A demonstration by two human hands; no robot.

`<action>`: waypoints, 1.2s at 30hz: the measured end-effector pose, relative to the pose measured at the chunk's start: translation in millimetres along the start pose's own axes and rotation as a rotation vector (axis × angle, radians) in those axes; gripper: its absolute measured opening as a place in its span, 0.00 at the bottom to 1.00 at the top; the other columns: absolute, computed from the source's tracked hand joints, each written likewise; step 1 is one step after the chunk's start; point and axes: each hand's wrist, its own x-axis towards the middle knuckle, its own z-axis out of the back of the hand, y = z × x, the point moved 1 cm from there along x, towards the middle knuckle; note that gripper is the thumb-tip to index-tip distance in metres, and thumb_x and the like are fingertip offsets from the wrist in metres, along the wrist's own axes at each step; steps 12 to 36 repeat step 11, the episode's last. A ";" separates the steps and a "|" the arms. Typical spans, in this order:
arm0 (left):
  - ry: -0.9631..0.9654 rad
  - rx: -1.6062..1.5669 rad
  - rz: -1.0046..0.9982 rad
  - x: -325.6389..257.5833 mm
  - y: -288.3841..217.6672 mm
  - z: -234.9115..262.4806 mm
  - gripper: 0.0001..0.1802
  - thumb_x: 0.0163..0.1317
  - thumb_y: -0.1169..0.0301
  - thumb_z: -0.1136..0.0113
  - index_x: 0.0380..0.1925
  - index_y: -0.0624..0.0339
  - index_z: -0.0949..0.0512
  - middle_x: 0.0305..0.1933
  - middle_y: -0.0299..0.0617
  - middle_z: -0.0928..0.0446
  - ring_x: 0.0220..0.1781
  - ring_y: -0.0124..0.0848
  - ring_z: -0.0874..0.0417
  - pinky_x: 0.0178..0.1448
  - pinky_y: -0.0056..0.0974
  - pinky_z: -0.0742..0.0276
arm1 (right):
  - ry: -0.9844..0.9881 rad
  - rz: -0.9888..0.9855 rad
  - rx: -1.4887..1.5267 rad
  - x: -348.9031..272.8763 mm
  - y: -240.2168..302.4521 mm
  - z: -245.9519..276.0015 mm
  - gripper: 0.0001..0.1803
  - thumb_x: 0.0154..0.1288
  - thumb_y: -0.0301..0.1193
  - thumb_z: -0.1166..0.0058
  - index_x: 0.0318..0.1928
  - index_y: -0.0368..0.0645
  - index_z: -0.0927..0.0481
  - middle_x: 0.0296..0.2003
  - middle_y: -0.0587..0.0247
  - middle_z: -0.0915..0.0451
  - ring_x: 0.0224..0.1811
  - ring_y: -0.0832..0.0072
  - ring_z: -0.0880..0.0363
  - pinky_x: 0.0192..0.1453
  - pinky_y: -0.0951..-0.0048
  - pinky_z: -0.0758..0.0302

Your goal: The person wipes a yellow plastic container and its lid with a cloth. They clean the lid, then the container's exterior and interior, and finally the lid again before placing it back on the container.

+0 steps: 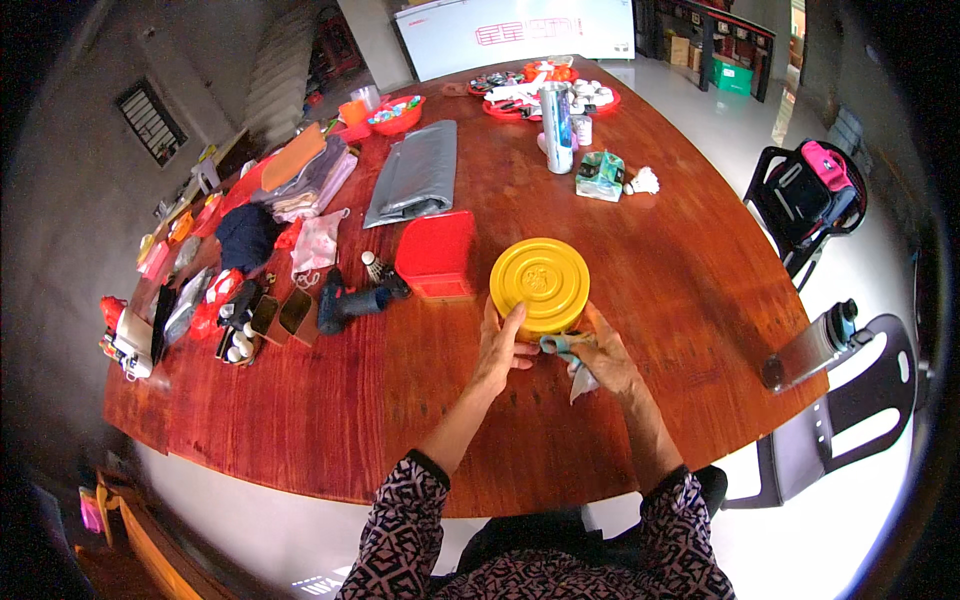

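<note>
A round yellow tin point(540, 284), its ringed lid facing up, is between my hands over the near part of the wooden table. My left hand point(502, 350) grips its near left side, thumb up against the lid's rim. On the near right, my right hand point(608, 362) is closed on a pale blue-green cloth point(570, 350), partly hidden by the fingers, and its fingertips touch the tin's side. Just left of the tin stands a red box point(437, 254). Whether the tin rests on the table cannot be seen.
Left of the red box lie a dark cordless drill point(352, 302) and a shuttlecock point(373, 266). Beyond are a grey plastic bag point(412, 172), a tall can point(556, 128) and a green packet point(600, 176). A clear bottle point(812, 350) is at the right edge, beside chairs point(850, 400).
</note>
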 end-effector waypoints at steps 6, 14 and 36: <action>-0.058 -0.040 0.046 62.5 -8.4 9.0 0.47 0.57 0.37 0.44 0.69 0.39 0.53 0.64 0.50 0.35 0.36 0.47 0.16 0.31 0.46 0.18 | -0.033 -0.053 0.072 61.8 26.2 -4.0 0.38 0.64 0.21 0.49 0.73 0.46 0.47 0.37 0.64 0.17 0.29 0.82 0.23 0.32 0.80 0.26; -0.075 -0.065 0.083 95.3 -1.0 17.6 0.46 0.57 0.34 0.46 0.68 0.37 0.52 0.67 0.48 0.39 0.37 0.48 0.16 0.33 0.50 0.18 | 0.019 -0.080 0.017 109.1 -11.0 11.0 0.43 0.61 0.25 0.43 0.74 0.45 0.51 0.41 0.60 0.18 0.30 0.76 0.21 0.33 0.75 0.22; -0.075 -0.065 0.083 95.3 -1.0 17.6 0.46 0.57 0.34 0.46 0.68 0.37 0.52 0.67 0.48 0.39 0.37 0.48 0.16 0.33 0.50 0.18 | 0.019 -0.080 0.017 109.1 -11.0 11.0 0.43 0.61 0.25 0.43 0.74 0.45 0.51 0.41 0.60 0.18 0.30 0.76 0.21 0.33 0.75 0.22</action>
